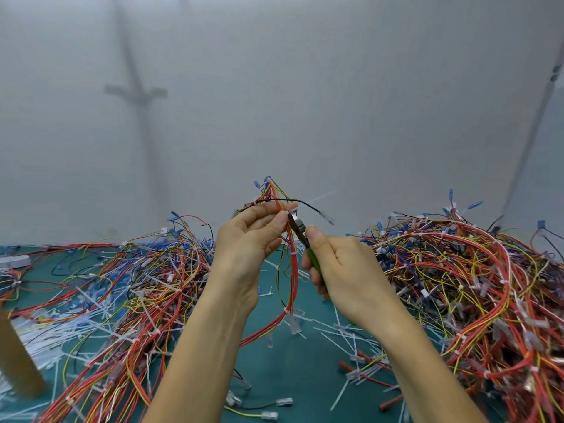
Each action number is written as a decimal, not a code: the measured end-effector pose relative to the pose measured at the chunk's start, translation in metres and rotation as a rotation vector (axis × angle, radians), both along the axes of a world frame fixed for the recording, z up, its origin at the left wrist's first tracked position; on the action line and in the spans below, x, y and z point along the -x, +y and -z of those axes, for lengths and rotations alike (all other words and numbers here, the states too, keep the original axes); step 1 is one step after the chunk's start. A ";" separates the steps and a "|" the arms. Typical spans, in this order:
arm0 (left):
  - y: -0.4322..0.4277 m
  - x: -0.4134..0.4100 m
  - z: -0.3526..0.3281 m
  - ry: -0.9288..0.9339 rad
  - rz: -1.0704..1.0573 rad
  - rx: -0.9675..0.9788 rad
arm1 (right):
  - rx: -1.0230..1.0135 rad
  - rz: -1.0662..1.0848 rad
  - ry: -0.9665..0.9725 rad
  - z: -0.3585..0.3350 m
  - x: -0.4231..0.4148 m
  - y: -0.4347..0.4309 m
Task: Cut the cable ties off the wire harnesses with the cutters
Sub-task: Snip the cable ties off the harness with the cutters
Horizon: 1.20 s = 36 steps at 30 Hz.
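Near the middle of the frame the left hand [253, 236] holds one wire harness [293, 270] upright. Its grip is closed, with thumb and fingers pinching the red and yellow strands just below where they fan out at the top. The right hand [338, 267] has its grip wrapped round the green handles of the single pair of cutters [300, 228]. The blades point up and left and meet the bundle right beside the left thumb. How far the blades stand apart cannot be made out. The cable tie [317, 198] sits at that spot, and its pale tail sticks out toward the upper right. The harness runs top to bottom and the cutters come in slantwise from the lower right, so the bite looks set to fall across the tie, close to the wires. Two more white ties seem to ring the same harness lower down. Two heaps of harnesses lie on the teal surface [274, 361], a left heap [146, 285] and a right heap [457, 285]. The loose cut ties [345, 334] scattered between them are too many to count.
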<state>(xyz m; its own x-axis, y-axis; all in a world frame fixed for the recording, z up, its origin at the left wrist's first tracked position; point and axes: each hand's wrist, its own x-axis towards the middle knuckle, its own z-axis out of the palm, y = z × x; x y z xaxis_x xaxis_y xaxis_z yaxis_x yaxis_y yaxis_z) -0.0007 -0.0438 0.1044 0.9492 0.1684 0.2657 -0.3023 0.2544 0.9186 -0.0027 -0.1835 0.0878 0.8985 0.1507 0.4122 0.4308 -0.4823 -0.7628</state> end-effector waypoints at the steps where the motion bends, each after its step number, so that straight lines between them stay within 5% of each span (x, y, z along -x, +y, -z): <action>1: 0.000 0.000 0.000 -0.001 0.000 0.000 | 0.000 -0.002 0.000 0.000 0.000 0.000; 12: 0.002 0.000 0.000 0.022 -0.013 0.007 | -0.035 -0.019 0.029 0.002 -0.001 -0.001; 19: 0.007 -0.002 -0.003 0.078 -0.061 0.132 | -0.459 -0.100 0.210 0.000 -0.005 -0.001; 27: -0.002 0.000 -0.005 0.095 0.041 0.303 | -0.528 -0.192 0.278 0.003 0.001 0.006; 36: -0.007 0.000 -0.002 0.050 0.000 0.048 | -0.805 -0.040 0.249 0.004 -0.004 0.006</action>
